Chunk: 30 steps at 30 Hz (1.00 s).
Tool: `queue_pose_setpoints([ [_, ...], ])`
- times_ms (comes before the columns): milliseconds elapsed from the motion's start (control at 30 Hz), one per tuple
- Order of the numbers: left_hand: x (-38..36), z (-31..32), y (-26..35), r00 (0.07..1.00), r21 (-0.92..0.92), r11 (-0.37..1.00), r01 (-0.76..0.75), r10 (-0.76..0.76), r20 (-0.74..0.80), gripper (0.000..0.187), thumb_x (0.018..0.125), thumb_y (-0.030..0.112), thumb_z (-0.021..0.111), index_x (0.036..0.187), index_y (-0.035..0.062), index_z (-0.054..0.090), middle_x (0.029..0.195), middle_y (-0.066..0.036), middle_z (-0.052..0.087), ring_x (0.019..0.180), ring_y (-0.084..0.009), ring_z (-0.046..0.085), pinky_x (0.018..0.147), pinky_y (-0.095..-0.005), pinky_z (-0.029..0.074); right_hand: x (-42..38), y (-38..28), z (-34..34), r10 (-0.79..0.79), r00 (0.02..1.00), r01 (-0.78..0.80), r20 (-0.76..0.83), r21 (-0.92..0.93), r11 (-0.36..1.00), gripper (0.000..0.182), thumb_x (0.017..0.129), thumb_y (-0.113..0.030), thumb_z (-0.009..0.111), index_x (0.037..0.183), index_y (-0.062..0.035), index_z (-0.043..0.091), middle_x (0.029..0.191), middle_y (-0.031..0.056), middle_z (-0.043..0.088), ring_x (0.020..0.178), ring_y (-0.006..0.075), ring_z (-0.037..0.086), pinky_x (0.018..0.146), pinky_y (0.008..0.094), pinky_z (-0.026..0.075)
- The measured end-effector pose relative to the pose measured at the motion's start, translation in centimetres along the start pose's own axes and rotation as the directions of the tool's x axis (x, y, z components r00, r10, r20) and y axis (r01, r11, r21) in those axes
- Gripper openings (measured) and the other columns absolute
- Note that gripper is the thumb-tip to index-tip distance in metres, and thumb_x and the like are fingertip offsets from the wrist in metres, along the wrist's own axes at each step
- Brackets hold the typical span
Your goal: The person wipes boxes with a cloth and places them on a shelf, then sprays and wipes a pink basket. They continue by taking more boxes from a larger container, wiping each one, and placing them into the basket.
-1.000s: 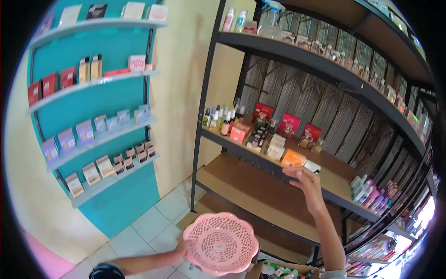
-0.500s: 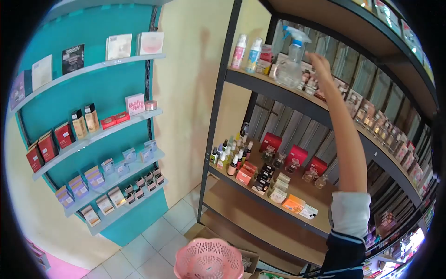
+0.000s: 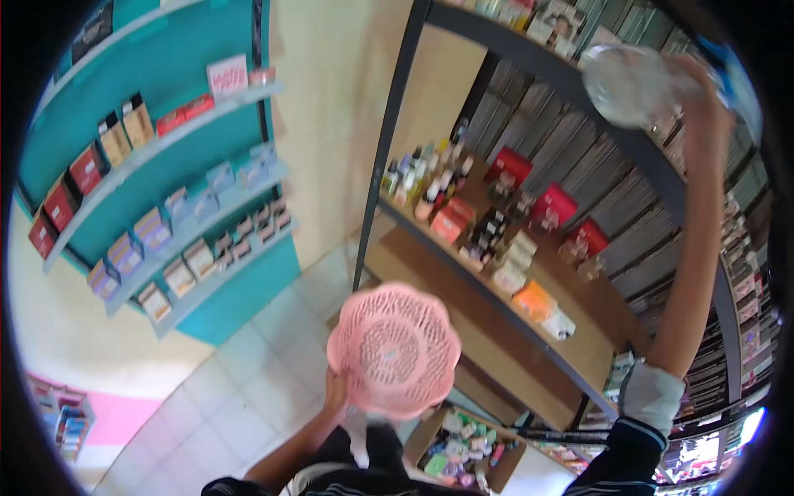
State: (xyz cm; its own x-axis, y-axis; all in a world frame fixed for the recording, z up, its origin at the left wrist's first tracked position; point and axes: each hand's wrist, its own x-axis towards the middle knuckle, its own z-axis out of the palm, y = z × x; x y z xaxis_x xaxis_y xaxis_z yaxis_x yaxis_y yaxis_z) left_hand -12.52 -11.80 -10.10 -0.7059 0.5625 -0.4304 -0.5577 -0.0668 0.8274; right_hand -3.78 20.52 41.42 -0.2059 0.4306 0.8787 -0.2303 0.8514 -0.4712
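Note:
My right hand (image 3: 701, 95), smeared by motion, is wrapped round the neck of a clear spray bottle (image 3: 628, 83) at the upper right. The bottle lies tilted nearly on its side, its blue trigger head past my hand and its round base pointing left. It is held in front of the upper shelf of the dark metal rack. Lower down, my left hand (image 3: 335, 392) grips the near left rim of a pink perforated plastic basket (image 3: 395, 299). Nothing lies in the basket, and its patterned bottom shows.
On the rack's middle shelf (image 3: 608, 322) stand several small bottles, red boxes and an orange box (image 3: 536, 302). A cardboard box (image 3: 506, 465) full of mixed items is on the floor. Teal wall shelves (image 3: 198, 277) with boxed products line the left.
My right hand has taken the spray bottle off the upper shelf and tipped it over. The view has dropped, bringing my left hand on the basket into sight.

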Motion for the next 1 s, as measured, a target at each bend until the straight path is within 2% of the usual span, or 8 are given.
queue_pose_setpoints([
  [67, -2.2, 2.5, 1.1, 0.998, -0.066, 0.996, 0.06, -0.06, 0.0, 0.036, 0.077, 0.005, 0.041, 0.112, -0.0013, 0.047, 0.094, -0.006, 0.056, 0.083, -0.0155, 0.054, 0.07, -0.0279, 0.045, -8.2, -5.4, -0.7, 0.277, 0.949, -0.214, -0.152, 0.335, 0.917, 0.044, 0.088, -0.012, 0.033, 0.128, 0.0059, 0.027, 0.132, 0.0185, 0.034, 0.121, 0.0252, 0.035, 0.099, 0.0336, 0.027],
  [100, -2.8, 4.0, 2.0, 0.997, -0.091, 0.993, 0.072, -0.069, 0.033, 0.037, 0.076, 0.005, 0.042, 0.112, -0.0017, 0.046, 0.095, -0.007, 0.055, 0.084, -0.0163, 0.053, 0.072, -0.0279, 0.044, -11.0, -4.3, -5.6, 0.268, 0.961, -0.269, 0.066, 0.439, 0.857, 0.049, 0.086, -0.012, 0.034, 0.13, 0.0071, 0.021, 0.136, 0.0219, 0.024, 0.126, 0.0267, 0.026, 0.101, 0.0337, 0.024],
  [167, -3.5, 5.6, -0.6, 0.999, -0.139, 0.989, -0.05, 0.049, -0.011, 0.039, 0.075, 0.008, 0.045, 0.112, -0.002, 0.045, 0.098, -0.009, 0.054, 0.087, -0.019, 0.053, 0.076, -0.0295, 0.044, -19.6, -1.7, -14.0, 0.42, 0.845, -0.533, 0.329, 0.485, 0.693, 0.049, 0.078, -0.013, 0.043, 0.121, 0.0063, 0.032, 0.129, 0.0244, 0.033, 0.1, 0.0272, 0.045, 0.084, 0.0362, 0.037],
  [333, -8.1, 9.5, -0.1, 0.993, -0.04, 0.994, -0.1, 0.097, -0.073, 0.039, 0.072, 0.01, 0.051, 0.109, -0.0012, 0.045, 0.101, -0.01, 0.054, 0.09, -0.0201, 0.053, 0.079, -0.0307, 0.043, -32.1, -4.5, -12.2, 0.707, 0.126, -0.984, 0.696, -0.001, 0.176, 0.049, 0.055, -0.006, 0.064, 0.102, 0.0008, 0.054, 0.089, 0.012, 0.058, 0.062, 0.0149, 0.053, 0.053, 0.0259, 0.044],
  [567, -12.6, 12.4, -0.4, 0.999, -0.069, 0.998, 0.007, -0.003, 0.049, 0.046, 0.074, 0.011, 0.052, 0.116, 0.0006, 0.037, 0.106, -0.011, 0.049, 0.096, -0.02, 0.049, 0.084, -0.0308, 0.041, -34.7, -3.2, -12.7, 0.704, -0.165, -0.935, 0.691, -0.336, 0.111, 0.06, 0.057, 0.004, 0.053, 0.116, -0.0054, 0.052, 0.096, 0.0045, 0.055, 0.073, 0.0097, 0.05, 0.062, 0.0216, 0.042],
  [667, -12.4, 12.2, -2.1, 0.989, -0.041, 0.998, -0.054, 0.059, 0.135, 0.045, 0.075, 0.013, 0.05, 0.116, -0.0016, 0.038, 0.107, -0.014, 0.048, 0.095, -0.0213, 0.049, 0.08, -0.0315, 0.043, -37.7, -1.5, -13.0, 0.611, -0.089, -0.876, 0.786, -0.354, 0.328, 0.06, 0.057, 0.005, 0.051, 0.116, -0.0073, 0.052, 0.093, 0.0042, 0.054, 0.07, 0.0092, 0.051, 0.059, 0.0219, 0.042],
  [800, -13.1, 12.8, -2.2, 0.994, -0.041, 0.998, -0.043, 0.047, 0.099, 0.049, 0.074, 0.011, 0.049, 0.119, -0.0002, 0.034, 0.109, -0.015, 0.047, 0.097, -0.0214, 0.048, 0.081, -0.0314, 0.042, -37.9, -1.1, -13.6, 0.699, -0.097, -0.878, 0.708, -0.392, 0.275, 0.058, 0.058, 0.004, 0.053, 0.115, -0.0076, 0.052, 0.086, 0.0052, 0.054, 0.065, 0.0103, 0.053, 0.055, 0.0232, 0.043],
  [1000, -13.0, 13.5, -1.9, 0.984, -0.014, 0.992, -0.123, 0.124, 0.126, 0.056, 0.071, 0.009, 0.049, 0.123, 0.0024, 0.029, 0.112, -0.015, 0.044, 0.1, -0.023, 0.046, 0.084, -0.0323, 0.041, -38.5, 0.0, -14.7, 0.802, 0.115, -0.921, 0.586, -0.24, 0.307, 0.03, 0.058, 0.001, 0.056, 0.089, -0.0004, 0.055, 0.066, 0.0015, 0.052, 0.056, 0.0084, 0.051, 0.05, 0.0223, 0.04],
])
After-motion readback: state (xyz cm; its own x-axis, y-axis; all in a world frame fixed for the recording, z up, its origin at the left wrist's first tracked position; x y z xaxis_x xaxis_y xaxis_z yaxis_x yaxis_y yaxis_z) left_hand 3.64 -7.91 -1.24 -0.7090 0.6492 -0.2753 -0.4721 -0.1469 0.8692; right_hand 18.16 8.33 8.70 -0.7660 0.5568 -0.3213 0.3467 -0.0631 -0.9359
